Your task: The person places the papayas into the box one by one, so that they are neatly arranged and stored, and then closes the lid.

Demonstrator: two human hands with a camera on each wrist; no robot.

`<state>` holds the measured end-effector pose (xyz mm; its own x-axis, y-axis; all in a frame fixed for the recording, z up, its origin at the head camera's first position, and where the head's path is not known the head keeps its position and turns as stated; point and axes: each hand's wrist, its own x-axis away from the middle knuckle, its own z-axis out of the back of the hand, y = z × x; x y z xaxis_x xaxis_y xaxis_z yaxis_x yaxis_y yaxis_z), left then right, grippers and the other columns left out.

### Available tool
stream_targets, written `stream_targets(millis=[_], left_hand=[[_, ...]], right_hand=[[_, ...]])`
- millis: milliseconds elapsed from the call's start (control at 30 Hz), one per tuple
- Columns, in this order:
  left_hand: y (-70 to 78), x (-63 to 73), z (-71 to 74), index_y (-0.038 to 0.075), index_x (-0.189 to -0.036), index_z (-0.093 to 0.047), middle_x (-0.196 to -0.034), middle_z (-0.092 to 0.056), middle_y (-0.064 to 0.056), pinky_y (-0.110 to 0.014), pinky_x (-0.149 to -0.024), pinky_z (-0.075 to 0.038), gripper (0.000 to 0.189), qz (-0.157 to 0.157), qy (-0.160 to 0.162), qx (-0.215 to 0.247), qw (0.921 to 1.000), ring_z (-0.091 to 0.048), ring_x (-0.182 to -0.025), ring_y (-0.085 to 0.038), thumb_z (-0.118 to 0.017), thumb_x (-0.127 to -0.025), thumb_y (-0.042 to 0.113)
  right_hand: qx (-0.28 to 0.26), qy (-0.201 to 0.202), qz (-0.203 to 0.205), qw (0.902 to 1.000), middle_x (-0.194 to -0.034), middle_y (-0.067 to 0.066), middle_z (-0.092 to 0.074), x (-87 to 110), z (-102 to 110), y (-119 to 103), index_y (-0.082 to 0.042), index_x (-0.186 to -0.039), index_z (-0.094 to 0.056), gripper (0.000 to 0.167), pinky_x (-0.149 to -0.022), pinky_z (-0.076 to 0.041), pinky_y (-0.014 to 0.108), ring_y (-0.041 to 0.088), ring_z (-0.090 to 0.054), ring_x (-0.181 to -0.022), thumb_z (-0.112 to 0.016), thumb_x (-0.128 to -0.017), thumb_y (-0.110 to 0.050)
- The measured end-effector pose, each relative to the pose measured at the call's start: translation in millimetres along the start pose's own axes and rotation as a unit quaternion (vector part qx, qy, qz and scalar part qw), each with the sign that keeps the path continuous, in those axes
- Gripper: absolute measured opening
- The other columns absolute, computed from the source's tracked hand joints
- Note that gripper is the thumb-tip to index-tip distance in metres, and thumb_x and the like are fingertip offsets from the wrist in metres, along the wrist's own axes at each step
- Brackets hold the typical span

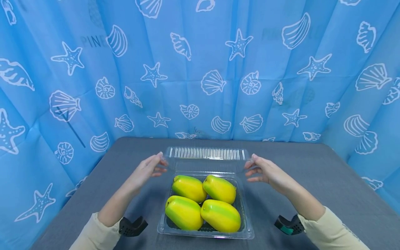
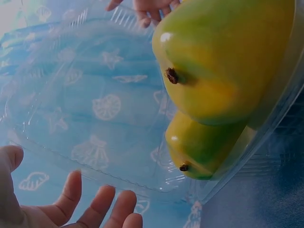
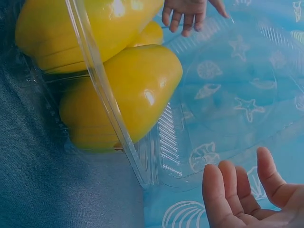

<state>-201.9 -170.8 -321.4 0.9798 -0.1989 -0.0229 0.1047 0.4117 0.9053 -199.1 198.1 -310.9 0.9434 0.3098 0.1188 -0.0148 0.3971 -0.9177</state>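
A clear plastic clamshell box (image 1: 204,234) lies on the table with its hinged lid (image 1: 206,164) raised at the far side. Several smooth yellow-green fruits (image 1: 221,216), shaped like mangoes or papayas, fill its base in two rows. Dark stem ends (image 2: 172,76) show in the left wrist view. My left hand (image 1: 147,170) is at the lid's left edge, thumb and fingers spread apart. On the opposite side, my right hand (image 1: 270,173) has its fingertips right by the lid's right edge, the fingers relaxed and slightly bent. Neither hand grips a fruit.
The box stands on a grey cloth-covered table (image 1: 312,173). Behind it and along both sides hangs a blue curtain (image 1: 200,100) with white shells and starfish. Black straps with camera mounts (image 1: 132,227) sit at both wrists, beside the box's near corners.
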Motion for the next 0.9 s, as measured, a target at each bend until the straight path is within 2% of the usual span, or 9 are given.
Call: stream_targets(millis=[133, 367, 567, 733, 900], left_hand=[[0.5, 2.9, 1.1, -0.003, -0.12, -0.05, -0.125, -0.053, -0.022, -0.044, -0.098, -0.048, 0.055, 0.01, -0.014, -0.002, 0.9998, -0.059, -0.111, -0.03, -0.029, -0.1, 0.045], [1.2, 8.6, 5.5, -0.002, -0.135, -0.038, -0.135, -0.046, -0.023, -0.045, -0.101, -0.046, 0.061, 0.03, -0.056, -0.006, 0.998, -0.055, -0.117, -0.033, -0.031, -0.099, 0.047], [-2.0, 11.6, 8.8, 0.0, -0.126, -0.043, -0.133, -0.044, -0.022, -0.044, -0.1, -0.046, 0.055, 0.036, -0.086, -0.005, 0.9956, -0.054, -0.119, -0.033, -0.032, -0.098, 0.047], [-6.7, 13.5, 11.2, -0.001, -0.116, -0.045, -0.125, -0.046, -0.021, -0.044, -0.099, -0.047, 0.05, 0.035, -0.106, -0.001, 0.9938, -0.053, -0.119, -0.035, -0.035, -0.098, 0.045], [-9.2, 16.1, 13.6, 0.0, -0.117, -0.045, -0.121, -0.046, -0.02, -0.046, -0.1, -0.046, 0.046, 0.028, -0.122, 0.006, 0.9921, -0.054, -0.114, -0.031, -0.037, -0.099, 0.041]], right_hand=[[0.004, -0.015, 0.001, 0.9999, -0.125, 0.026, -0.045, 3.4, 1.1, 1.6, 0.006, -0.121, -0.038, 0.051, -0.087, -0.055, 0.04, 0.018, -0.058, -0.096, -0.029, -0.102, -0.041], [0.022, -0.063, 0.009, 0.9977, -0.133, 0.03, -0.037, 8.7, 5.5, 5.0, 0.006, -0.122, -0.038, 0.053, -0.089, -0.054, 0.042, 0.021, -0.055, -0.102, -0.031, -0.101, -0.042], [0.021, -0.108, 0.018, 0.9938, -0.115, 0.015, -0.042, 12.4, 11.1, 8.0, 0.001, -0.112, -0.039, 0.041, -0.09, -0.053, 0.042, 0.02, -0.054, -0.102, -0.035, -0.101, -0.038], [0.034, -0.134, 0.041, 0.9896, -0.107, 0.013, -0.044, 16.2, 14.2, 10.9, 0.003, -0.114, -0.04, 0.038, -0.091, -0.052, 0.045, 0.02, -0.052, -0.1, -0.041, -0.1, -0.032], [0.043, -0.136, 0.043, 0.9889, -0.107, 0.013, -0.045, 18.0, 15.6, 12.9, 0.002, -0.115, -0.041, 0.034, -0.089, -0.053, 0.044, 0.021, -0.051, -0.098, -0.046, -0.098, -0.028]])
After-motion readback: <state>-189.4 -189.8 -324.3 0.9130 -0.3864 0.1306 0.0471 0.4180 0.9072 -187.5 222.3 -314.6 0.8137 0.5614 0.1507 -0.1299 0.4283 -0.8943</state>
